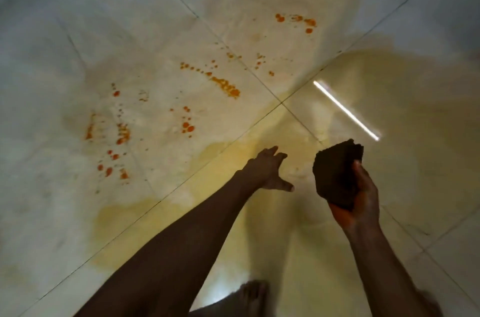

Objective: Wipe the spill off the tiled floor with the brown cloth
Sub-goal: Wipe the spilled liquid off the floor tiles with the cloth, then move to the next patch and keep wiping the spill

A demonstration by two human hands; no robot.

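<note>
1. Right hand grips the brown cloth, bunched into a wad, fingers and thumb curled round it. Cloth is held up off the tiled floor, not touching it.
2. Left hand holds nothing; fingers straight and spread, palm down, reaching forward just left of the cloth. Whether it touches the floor cannot be told.
3. Spill: a pale yellowish wet sheet with orange spatter, lying ahead and to the left of both hands. A yellower pool runs under and beside the arms.
4. Long axis of the orange trail runs diagonally, near-left to far-right.
5. Judgement: the left hand is nearer the spatter, but the cloth sits in the right; the coming move likely means lowering the cloth and sweeping leftward and away across the grout line.
6. A bare foot stands at the lower edge, near the wet patch.
</note>
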